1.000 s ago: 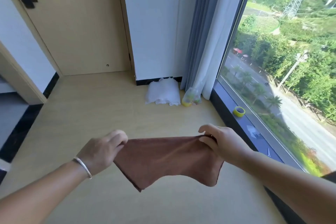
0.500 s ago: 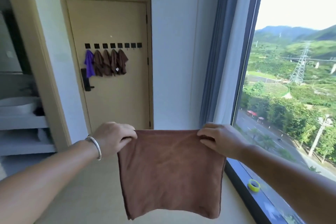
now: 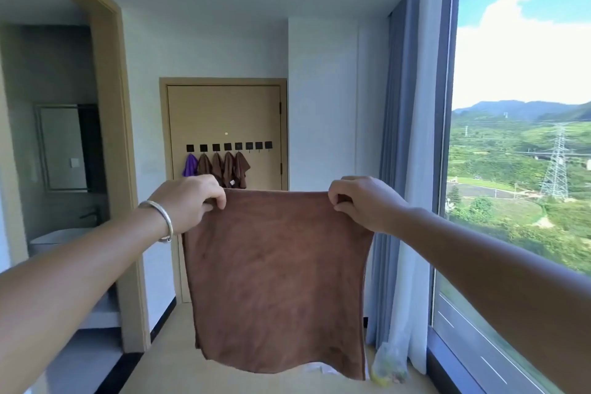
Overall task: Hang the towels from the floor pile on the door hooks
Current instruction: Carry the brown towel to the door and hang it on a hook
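Two hands up, one towel spread between them: left hand (image 3: 188, 201) pinches the top-left corner of the brown towel (image 3: 278, 281), right hand (image 3: 361, 201) pinches the top-right, both grips clenched on cloth. Towel hangs flat at chest height in mid-room, well apart from the door (image 3: 224, 112). Door hooks (image 3: 228, 146): 8 black squares in a row; left 5 carry towels, 1 purple (image 3: 190, 166) and 4 brown; right 3 look bare. Judgement: for a clean hang, gather one corner or top-edge midpoint into one hand, approach, loop over the first free hook right of the hung ones. Towel approx. square, matte, fuzzy, thin hemmed edge, bottom edge wavy. Clear plastic bag (image 3: 388, 361) on floor by curtain (image 3: 406, 169).
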{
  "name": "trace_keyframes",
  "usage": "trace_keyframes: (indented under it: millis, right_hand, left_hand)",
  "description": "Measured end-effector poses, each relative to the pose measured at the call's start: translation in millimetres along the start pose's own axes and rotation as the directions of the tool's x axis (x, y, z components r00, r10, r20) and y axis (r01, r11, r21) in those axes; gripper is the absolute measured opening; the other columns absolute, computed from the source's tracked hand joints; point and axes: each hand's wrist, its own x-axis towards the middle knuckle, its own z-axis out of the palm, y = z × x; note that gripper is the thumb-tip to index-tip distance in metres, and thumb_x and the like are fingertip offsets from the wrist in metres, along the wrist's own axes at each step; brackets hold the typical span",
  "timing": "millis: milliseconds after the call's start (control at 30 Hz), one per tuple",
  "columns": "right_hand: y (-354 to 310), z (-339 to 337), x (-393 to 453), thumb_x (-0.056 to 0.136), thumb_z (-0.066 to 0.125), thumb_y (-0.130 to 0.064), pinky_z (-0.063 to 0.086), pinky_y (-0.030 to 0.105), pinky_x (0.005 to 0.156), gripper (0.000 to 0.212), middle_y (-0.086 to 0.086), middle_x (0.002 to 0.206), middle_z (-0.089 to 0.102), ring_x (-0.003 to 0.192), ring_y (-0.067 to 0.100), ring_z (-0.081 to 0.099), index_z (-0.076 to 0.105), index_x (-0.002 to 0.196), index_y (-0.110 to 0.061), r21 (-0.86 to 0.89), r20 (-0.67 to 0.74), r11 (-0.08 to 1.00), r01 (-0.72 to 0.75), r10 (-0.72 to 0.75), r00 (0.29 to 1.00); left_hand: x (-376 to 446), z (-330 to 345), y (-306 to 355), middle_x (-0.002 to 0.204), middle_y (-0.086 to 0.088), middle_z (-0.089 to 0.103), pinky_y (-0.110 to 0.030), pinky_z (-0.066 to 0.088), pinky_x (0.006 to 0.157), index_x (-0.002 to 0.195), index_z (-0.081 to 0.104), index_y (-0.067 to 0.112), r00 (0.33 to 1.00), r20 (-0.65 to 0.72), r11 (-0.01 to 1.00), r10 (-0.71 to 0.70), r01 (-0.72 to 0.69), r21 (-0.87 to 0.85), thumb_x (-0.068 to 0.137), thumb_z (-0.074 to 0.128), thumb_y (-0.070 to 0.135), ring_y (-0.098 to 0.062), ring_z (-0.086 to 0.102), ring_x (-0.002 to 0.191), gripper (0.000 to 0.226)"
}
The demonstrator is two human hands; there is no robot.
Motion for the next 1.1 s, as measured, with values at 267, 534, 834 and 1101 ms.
trace_keyframes:
  millis: [267, 534, 834, 1101]
  right_hand:
    - [-27.6, 5.7, 27.2, 0.092, 0.059, -0.024, 0.047, 0.028, 0.084, 0.015, -0.019, 0.103, 0.063, 0.093, 0.008, 0.058, 0.069, 0.098, -0.034, -0.027, -0.004, 0.998, 0.058, -0.059, 0.998]
    - [-39.8, 37.9, 64.1, 0.092, 0.058, -0.025, 0.046, 0.024, 0.084, 0.016, -0.019, 0.105, 0.064, 0.092, 0.005, 0.057, 0.070, 0.100, -0.034, -0.022, -0.024, 0.997, 0.075, -0.075, 0.997]
    - [-15.6, 97.3, 138.5, 0.094, 0.057, -0.025, 0.040, 0.013, 0.079, 0.016, -0.019, 0.103, 0.064, 0.087, 0.000, 0.054, 0.069, 0.100, -0.035, -0.009, -0.031, 0.994, 0.105, -0.105, 0.994]
    - [32.0, 166.2, 234.9, 0.094, 0.042, -0.007, 0.045, 0.022, 0.082, 0.043, -0.021, 0.115, 0.059, 0.099, 0.010, 0.057, 0.062, 0.109, -0.042, 0.032, -0.010, 0.983, 0.180, -0.180, 0.984]
  left_hand:
    - [-15.5, -20.8, -29.0, 0.099, 0.025, 0.056, -0.033, 0.046, 0.080, 0.089, 0.060, 0.040, 0.999, 0.030, 0.998, -0.039, 0.038, 0.051, 0.087, 0.061, 0.013, -0.009, 0.056, 0.092, 0.027]
    - [-17.1, -14.2, -66.2, 0.099, 0.023, 0.063, -0.033, 0.048, 0.084, 0.088, 0.066, 0.038, 0.998, 0.022, 0.997, -0.060, 0.059, 0.045, 0.084, 0.068, 0.025, -0.008, 0.058, 0.093, 0.014]
    - [21.6, 34.1, -119.3, 0.095, 0.023, 0.055, -0.035, 0.048, 0.084, 0.087, 0.062, 0.037, 0.998, 0.026, 0.998, -0.058, 0.058, -0.020, 0.085, 0.067, 0.012, -0.008, 0.056, 0.090, 0.025]
    - [97.4, 102.5, -161.9, 0.128, 0.024, 0.036, -0.030, 0.047, 0.073, 0.110, 0.040, 0.044, 0.982, 0.175, 0.971, 0.066, -0.104, 0.217, 0.069, 0.046, -0.018, -0.007, 0.045, 0.104, 0.075]
